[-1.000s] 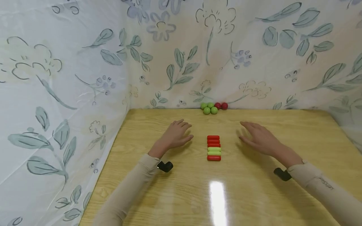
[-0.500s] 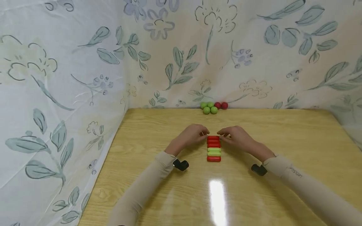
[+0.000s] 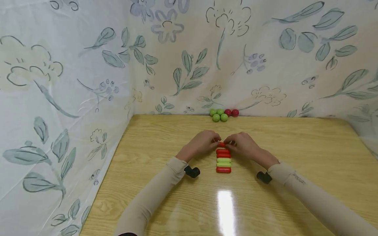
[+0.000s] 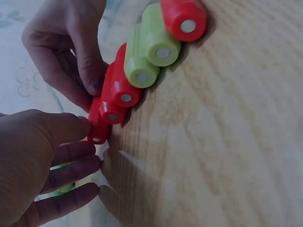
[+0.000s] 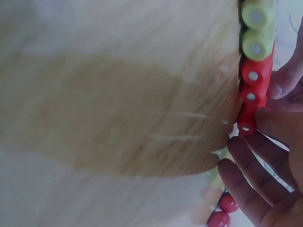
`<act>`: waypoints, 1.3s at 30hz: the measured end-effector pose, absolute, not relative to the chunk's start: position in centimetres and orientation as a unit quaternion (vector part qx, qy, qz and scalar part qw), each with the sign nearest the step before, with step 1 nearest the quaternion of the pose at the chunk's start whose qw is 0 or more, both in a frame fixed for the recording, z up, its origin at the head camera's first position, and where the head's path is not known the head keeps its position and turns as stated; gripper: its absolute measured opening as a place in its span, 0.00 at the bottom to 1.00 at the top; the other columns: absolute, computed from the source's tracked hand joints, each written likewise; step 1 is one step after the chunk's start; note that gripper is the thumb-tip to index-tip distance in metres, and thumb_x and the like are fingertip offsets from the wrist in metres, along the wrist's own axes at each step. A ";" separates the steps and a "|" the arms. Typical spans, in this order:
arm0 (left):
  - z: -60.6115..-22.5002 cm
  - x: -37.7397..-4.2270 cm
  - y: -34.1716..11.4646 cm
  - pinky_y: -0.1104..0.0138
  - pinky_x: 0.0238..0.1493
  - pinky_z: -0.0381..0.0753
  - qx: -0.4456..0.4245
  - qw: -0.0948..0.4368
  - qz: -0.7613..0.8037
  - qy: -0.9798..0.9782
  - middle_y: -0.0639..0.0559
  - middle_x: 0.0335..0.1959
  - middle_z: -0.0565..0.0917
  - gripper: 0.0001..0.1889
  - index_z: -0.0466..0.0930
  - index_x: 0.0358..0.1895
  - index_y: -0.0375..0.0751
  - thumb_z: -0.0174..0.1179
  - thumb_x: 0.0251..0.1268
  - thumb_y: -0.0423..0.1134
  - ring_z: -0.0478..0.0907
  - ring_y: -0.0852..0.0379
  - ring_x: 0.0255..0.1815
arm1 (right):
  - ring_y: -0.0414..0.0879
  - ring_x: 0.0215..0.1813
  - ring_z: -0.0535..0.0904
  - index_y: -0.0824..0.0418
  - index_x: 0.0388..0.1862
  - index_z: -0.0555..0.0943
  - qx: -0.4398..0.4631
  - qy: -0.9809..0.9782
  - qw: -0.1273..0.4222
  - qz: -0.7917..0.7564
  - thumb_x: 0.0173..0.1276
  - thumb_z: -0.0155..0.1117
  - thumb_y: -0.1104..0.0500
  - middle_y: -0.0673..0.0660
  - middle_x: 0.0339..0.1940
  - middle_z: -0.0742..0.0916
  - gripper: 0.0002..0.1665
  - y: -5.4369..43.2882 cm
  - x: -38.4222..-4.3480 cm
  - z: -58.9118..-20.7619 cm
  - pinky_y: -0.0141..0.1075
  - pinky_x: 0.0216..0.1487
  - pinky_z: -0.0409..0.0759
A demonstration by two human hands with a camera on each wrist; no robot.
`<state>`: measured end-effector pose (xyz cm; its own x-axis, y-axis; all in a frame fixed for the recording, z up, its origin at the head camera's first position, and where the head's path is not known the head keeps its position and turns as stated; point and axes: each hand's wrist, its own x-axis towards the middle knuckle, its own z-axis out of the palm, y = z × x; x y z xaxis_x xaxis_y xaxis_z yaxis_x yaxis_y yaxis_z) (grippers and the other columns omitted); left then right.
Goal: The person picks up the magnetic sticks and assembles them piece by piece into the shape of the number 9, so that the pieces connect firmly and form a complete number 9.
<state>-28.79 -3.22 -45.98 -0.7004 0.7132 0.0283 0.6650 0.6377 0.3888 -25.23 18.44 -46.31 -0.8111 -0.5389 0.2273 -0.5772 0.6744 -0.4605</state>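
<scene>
A row of short faceted bars, with silvery discs at the ends like magnetic building sticks, runs across mid-table in the head view. Both hands pinch the farthest red magnetic stick [image 3: 222, 144], which sits slightly apart from the row. My left hand [image 3: 203, 142] grips its left end, with thumb on the near side in the left wrist view. From the other side, my right hand [image 3: 243, 144] holds the right end, its outer fingers spread in the right wrist view. Nearer lie two red sticks [image 3: 223, 151], two yellow-green sticks [image 3: 223, 160] and a single red stick [image 3: 223, 170].
Against the floral cloth [image 3: 189, 65] at the table's back edge sit several green balls [image 3: 216, 117] and two dark red balls [image 3: 235, 112]. Light glares off the wooden table [image 3: 165, 203] toward the front. A black wrist device [image 3: 192, 171] shows below the left cuff.
Both hands have come inward from either side and taken hold of the farthest red magnetic stick. It has shifted away from the others, and a gap now shows behind it.
</scene>
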 end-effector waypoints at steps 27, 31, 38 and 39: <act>-46.4 -31.2 -1.9 0.70 0.46 0.76 0.371 0.061 0.178 0.909 0.60 0.38 0.84 0.08 0.87 0.47 0.45 0.64 0.70 0.40 0.78 0.63 0.39 | 0.47 0.37 0.84 0.60 0.39 0.89 0.174 -0.932 0.049 0.313 0.68 0.69 0.56 0.52 0.33 0.89 0.09 21.5 -31.3 -46.8 0.45 0.41 0.81; -46.3 -31.4 -2.0 0.70 0.46 0.75 0.374 0.065 0.182 0.907 0.60 0.37 0.84 0.07 0.87 0.46 0.45 0.64 0.70 0.39 0.77 0.63 0.39 | 0.55 0.42 0.84 0.67 0.44 0.86 0.115 -0.938 0.058 0.322 0.69 0.67 0.56 0.62 0.38 0.89 0.14 22.8 -33.0 -46.8 0.50 0.45 0.80; -46.1 -31.5 -1.7 0.71 0.40 0.74 0.382 0.076 0.185 0.902 0.61 0.32 0.82 0.04 0.87 0.40 0.46 0.63 0.70 0.38 0.76 0.62 0.34 | 0.65 0.55 0.80 0.72 0.62 0.75 0.075 -0.945 0.036 0.317 0.69 0.68 0.55 0.71 0.55 0.83 0.30 23.2 -35.1 -46.4 0.57 0.55 0.76; -46.1 -31.5 -1.7 0.71 0.40 0.73 0.384 0.076 0.183 0.902 0.61 0.32 0.81 0.03 0.86 0.40 0.46 0.63 0.70 0.38 0.75 0.61 0.34 | 0.65 0.56 0.80 0.71 0.63 0.74 0.077 -0.946 0.035 0.313 0.69 0.68 0.55 0.72 0.56 0.82 0.31 23.1 -35.3 -46.3 0.58 0.56 0.76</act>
<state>-31.53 -1.65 -46.05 -0.6930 0.7209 0.0035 0.6653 0.6376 0.3884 -35.33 23.10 -46.32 -0.9856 -0.1235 0.1152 -0.1679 0.7928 -0.5859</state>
